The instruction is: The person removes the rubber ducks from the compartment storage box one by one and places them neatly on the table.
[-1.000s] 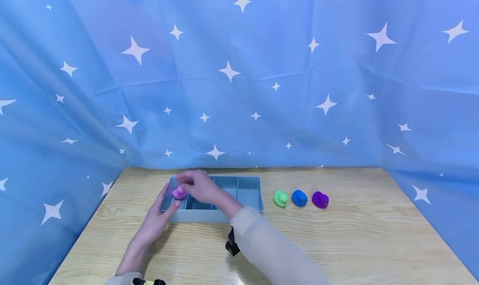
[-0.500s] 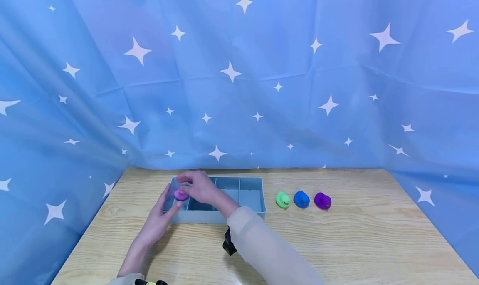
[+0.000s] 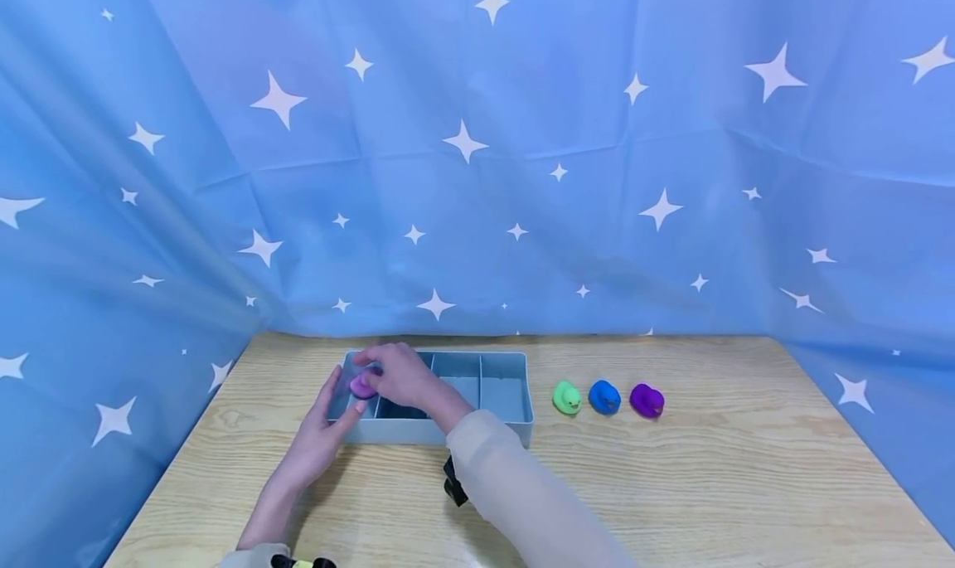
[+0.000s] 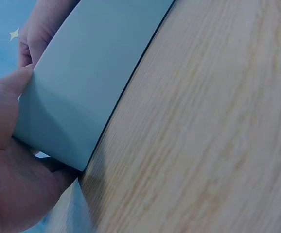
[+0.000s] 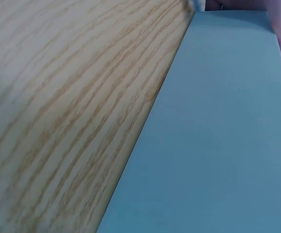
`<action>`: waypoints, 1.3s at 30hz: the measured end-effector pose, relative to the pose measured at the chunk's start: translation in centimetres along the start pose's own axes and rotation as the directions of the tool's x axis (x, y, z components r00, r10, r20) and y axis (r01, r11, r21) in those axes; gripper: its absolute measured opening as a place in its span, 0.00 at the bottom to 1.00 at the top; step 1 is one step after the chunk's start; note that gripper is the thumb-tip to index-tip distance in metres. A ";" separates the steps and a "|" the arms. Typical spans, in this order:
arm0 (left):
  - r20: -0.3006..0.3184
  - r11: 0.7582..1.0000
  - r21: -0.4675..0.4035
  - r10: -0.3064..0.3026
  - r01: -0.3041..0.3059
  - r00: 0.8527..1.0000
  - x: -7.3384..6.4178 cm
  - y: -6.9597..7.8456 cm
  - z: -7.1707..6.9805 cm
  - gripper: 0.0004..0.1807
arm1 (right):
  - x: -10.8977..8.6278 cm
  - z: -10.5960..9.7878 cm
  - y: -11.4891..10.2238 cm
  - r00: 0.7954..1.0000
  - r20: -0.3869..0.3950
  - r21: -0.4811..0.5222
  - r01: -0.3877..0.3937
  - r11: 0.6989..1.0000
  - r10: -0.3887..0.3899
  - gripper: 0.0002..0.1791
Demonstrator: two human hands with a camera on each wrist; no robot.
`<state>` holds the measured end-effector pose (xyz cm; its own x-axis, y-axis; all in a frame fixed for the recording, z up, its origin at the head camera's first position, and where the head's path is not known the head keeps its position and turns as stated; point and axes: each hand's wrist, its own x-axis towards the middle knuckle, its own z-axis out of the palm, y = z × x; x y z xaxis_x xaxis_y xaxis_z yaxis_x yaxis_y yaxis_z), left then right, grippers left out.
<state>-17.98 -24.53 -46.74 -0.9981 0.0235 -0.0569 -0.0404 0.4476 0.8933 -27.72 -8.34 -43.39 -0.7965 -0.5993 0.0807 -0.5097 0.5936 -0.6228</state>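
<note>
A blue-grey divided box (image 3: pixel 395 433) stands on the table. My left hand (image 3: pixel 317 435) holds its left end, the thumb on the front rim and the fingers along the side. In the left wrist view, that hand (image 4: pixel 9 145) wraps the end of the box (image 4: pixel 92 77). Over the leftmost compartment, my right hand (image 3: pixel 403 375) pinches a pinkish-purple toy duck (image 3: pixel 362 387), partly covered by the fingers. Whether the duck touches the compartment floor I cannot tell. The right wrist view is mostly filled by the box's front wall (image 5: pixel 218 121).
Right of the box, a green toy duck (image 3: pixel 567 398), a blue one (image 3: pixel 604 397) and a purple one (image 3: pixel 647 400) sit in a row on the wooden table (image 3: pixel 746 468). A blue star-patterned curtain (image 3: pixel 522 95) hangs behind and at the sides.
The head view has drifted slightly, so everything sits a little further right. Slightly less of the pinched duck shows beside my right fingers. My left hand keeps its hold on the box.
</note>
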 end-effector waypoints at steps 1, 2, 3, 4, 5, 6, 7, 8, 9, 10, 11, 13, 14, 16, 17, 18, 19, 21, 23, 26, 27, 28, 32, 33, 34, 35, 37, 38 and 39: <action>-0.001 1.000 -0.001 -0.002 0.002 1.000 0.0 0.0 0.0 0.47 | 0.1 0.0 0.0 1.000 0.001 -0.018 0.008 1.000 -0.008 0.19; -0.004 1.000 -0.004 -0.001 0.000 1.000 0.0 -0.1 0.0 0.47 | 0.1 0.0 0.0 1.000 0.003 -0.033 0.018 0.999 -0.018 0.18; -0.005 1.000 -0.007 0.000 0.000 1.000 0.0 -0.1 0.0 0.47 | 0.1 0.0 0.0 1.000 0.007 -0.047 0.027 0.999 -0.027 0.18; -0.006 1.000 -0.008 0.001 -0.001 1.000 0.0 -0.1 0.0 0.47 | 0.1 0.0 0.0 0.999 0.011 -0.063 0.040 0.997 -0.039 0.18; -0.005 1.000 -0.008 0.002 -0.002 1.000 0.0 -0.1 -0.1 0.47 | 0.1 0.0 -0.1 0.999 0.016 -0.081 0.052 0.995 -0.051 0.18; -0.005 1.000 -0.007 0.005 -0.005 1.000 0.0 -0.1 -0.1 0.47 | 0.1 0.0 -0.1 0.998 0.020 -0.098 0.066 0.993 -0.064 0.18; -0.005 1.000 -0.008 0.006 -0.007 1.000 0.0 -0.2 -0.1 0.47 | 0.1 0.0 -0.1 0.997 0.025 -0.112 0.077 0.991 -0.075 0.18; -0.005 1.000 -0.010 0.009 -0.009 1.000 0.1 -0.2 -0.1 0.47 | 0.1 0.0 -0.1 0.996 0.028 -0.122 0.088 0.989 -0.085 0.18; -0.003 1.000 -0.010 0.008 -0.008 1.000 0.1 -0.2 -0.1 0.47 | 0.1 0.0 -0.1 0.995 0.029 -0.130 0.099 0.987 -0.096 0.17; -0.004 1.000 -0.010 0.009 -0.009 1.000 0.1 -0.2 -0.1 0.47 | 0.2 0.0 -0.1 0.994 0.028 -0.136 0.110 0.985 -0.107 0.17; -0.005 1.000 -0.012 0.009 -0.009 1.000 0.1 -0.2 -0.1 0.47 | 0.2 0.0 -0.1 0.993 0.028 -0.137 0.115 0.984 -0.113 0.17; -0.005 1.000 -0.015 0.011 -0.011 1.000 0.1 -0.2 -0.1 0.47 | 0.2 0.1 -0.1 0.992 0.029 -0.140 0.128 0.982 -0.125 0.18; -0.004 1.000 -0.016 0.013 -0.013 1.000 0.1 -0.2 -0.1 0.47 | 0.2 0.2 -0.1 0.991 0.032 -0.141 0.133 0.981 -0.130 0.18; -0.002 1.000 -0.022 0.020 -0.020 1.000 0.1 -0.2 -0.1 0.47 | 0.1 0.3 -0.1 0.990 0.036 -0.154 0.141 0.978 -0.137 0.19; 0.001 0.999 -0.025 0.023 -0.023 1.000 0.1 -0.2 -0.1 0.47 | 0.1 0.4 0.0 0.990 0.039 -0.162 0.143 0.976 -0.138 0.19; 0.003 0.999 -0.029 0.028 -0.027 1.000 0.0 -0.2 -0.1 0.47 | 0.1 0.4 0.0 0.989 0.041 -0.172 0.145 0.974 -0.140 0.20; 0.005 0.999 -0.033 0.031 -0.030 1.000 0.0 -0.2 0.0 0.47 | 0.1 0.5 0.0 0.989 0.042 -0.181 0.145 0.973 -0.140 0.21; 0.007 0.999 -0.042 0.034 -0.034 0.999 0.0 -0.1 0.1 0.47 | 0.0 0.5 0.0 0.989 0.045 -0.202 0.145 0.969 -0.139 0.23; 0.007 0.999 -0.042 0.035 -0.034 0.999 0.1 -0.1 0.1 0.47 | 0.0 0.5 0.0 0.989 0.049 -0.218 0.144 0.965 -0.136 0.24; 0.008 0.999 -0.037 0.029 -0.029 1.000 0.1 -0.1 0.2 0.47 | 0.1 0.2 0.0 0.990 0.060 -0.230 0.140 0.963 -0.129 0.24; 0.008 0.999 -0.033 0.026 -0.025 1.000 0.1 -0.1 0.2 0.47 | 0.1 0.1 0.0 0.989 0.067 -0.228 0.141 0.963 -0.129 0.24; 0.010 0.999 -0.029 0.022 -0.022 1.000 0.1 -0.2 0.2 0.47 | 0.1 0.0 0.0 0.989 0.075 -0.230 0.144 0.962 -0.130 0.24; 0.004 1.000 -0.024 0.016 -0.016 1.000 0.1 -0.3 0.2 0.47 | 0.5 -0.5 0.0 0.983 0.099 -0.210 0.174 0.962 -0.157 0.24; 0.000 1.000 -0.022 0.018 -0.018 1.000 0.1 -0.3 0.2 0.47 | 0.6 -0.6 0.0 0.981 0.105 -0.206 0.185 0.961 -0.166 0.24; -0.004 1.000 -0.021 0.021 -0.021 1.000 0.1 -0.3 0.2 0.47 | 0.7 -0.8 0.0 0.979 0.109 -0.202 0.192 0.960 -0.173 0.25; -0.007 1.000 -0.021 0.023 -0.023 1.000 0.1 -0.3 0.2 0.47 | 0.8 -1.0 0.0 0.977 0.115 -0.197 0.200 0.960 -0.180 0.24; -0.008 1.000 -0.017 0.024 -0.024 1.000 0.1 -0.3 0.1 0.47 | 1.0 -1.2 -0.1 0.974 0.130 -0.186 0.208 0.960 -0.186 0.24; -0.007 1.000 -0.014 0.022 -0.022 1.000 0.1 -0.2 0.1 0.47 | 1.1 -1.4 -0.1 0.973 0.140 -0.182 0.205 0.962 -0.181 0.24; -0.006 1.000 -0.010 0.019 -0.019 1.000 0.1 -0.2 0.1 0.48 | 1.1 -1.5 -0.2 0.973 0.147 -0.186 0.204 0.961 -0.178 0.24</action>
<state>-18.10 -24.54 -47.00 -0.9989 0.0271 -0.0371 -0.0216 0.4377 0.8989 -28.98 -8.32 -42.05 -0.6364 -0.7677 0.0747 -0.7127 0.5482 -0.4377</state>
